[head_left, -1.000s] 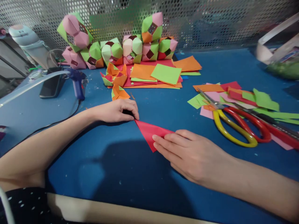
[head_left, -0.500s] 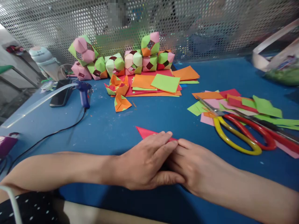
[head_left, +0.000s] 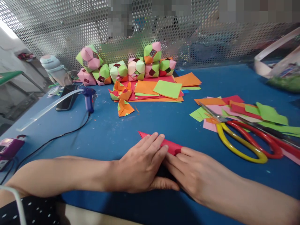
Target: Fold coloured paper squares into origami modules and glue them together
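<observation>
A folded red paper (head_left: pixel 172 146) lies on the blue tabletop in front of me, its pointed end showing beyond my fingers. My left hand (head_left: pixel 147 162) rests across it with fingers stretched out flat, pressing on the paper, thumb held apart. At the paper's right end, my right hand (head_left: pixel 191 168) has its fingers closed on the edge, and its fingertips meet the left hand's fingers. The paper's lower part is hidden under both hands. Scissors with yellow and red handles (head_left: pixel 241 145) lie to the right of my right hand, blades on coloured paper scraps (head_left: pixel 269 114).
Folded paper balls (head_left: pixel 118 72) line the perforated metal panel (head_left: pixel 199 40). Before them are an orange-green folded piece (head_left: pixel 125 108) and stacked paper squares (head_left: pixel 167 89). At left are a blue glue gun (head_left: pixel 89 100), its cord, a phone (head_left: pixel 67 98) and a purple object (head_left: pixel 10 148).
My left hand has slid left along the red paper, uncovering more of it between the hands. The right hand keeps its hold. The camera view has tilted up slightly.
</observation>
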Action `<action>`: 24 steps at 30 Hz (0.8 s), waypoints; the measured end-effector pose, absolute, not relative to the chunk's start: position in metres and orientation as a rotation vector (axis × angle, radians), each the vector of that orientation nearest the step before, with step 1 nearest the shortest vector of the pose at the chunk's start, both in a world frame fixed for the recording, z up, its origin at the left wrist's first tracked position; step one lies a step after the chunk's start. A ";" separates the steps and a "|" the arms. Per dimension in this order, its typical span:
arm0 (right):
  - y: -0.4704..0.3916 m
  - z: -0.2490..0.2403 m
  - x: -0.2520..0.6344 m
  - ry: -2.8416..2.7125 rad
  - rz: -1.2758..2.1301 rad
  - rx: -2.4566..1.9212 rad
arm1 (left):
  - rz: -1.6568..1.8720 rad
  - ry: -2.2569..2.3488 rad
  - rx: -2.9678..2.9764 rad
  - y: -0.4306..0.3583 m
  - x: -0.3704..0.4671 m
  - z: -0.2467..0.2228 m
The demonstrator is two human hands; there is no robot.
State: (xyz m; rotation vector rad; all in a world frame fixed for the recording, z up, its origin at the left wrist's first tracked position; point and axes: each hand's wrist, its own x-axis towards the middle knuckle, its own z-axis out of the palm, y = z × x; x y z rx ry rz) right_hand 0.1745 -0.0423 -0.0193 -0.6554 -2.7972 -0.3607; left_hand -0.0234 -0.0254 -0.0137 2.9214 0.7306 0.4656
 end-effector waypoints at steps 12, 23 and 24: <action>-0.040 -0.026 0.183 -2.885 -0.499 -0.631 | 0.028 0.728 2.941 -0.034 -0.036 0.016; -0.043 -0.024 0.177 -2.884 -0.506 -0.643 | 0.097 0.806 2.855 -0.035 -0.035 0.009; -0.043 -0.024 0.177 -2.873 -0.485 -0.646 | 0.130 0.791 2.881 -0.035 -0.035 0.008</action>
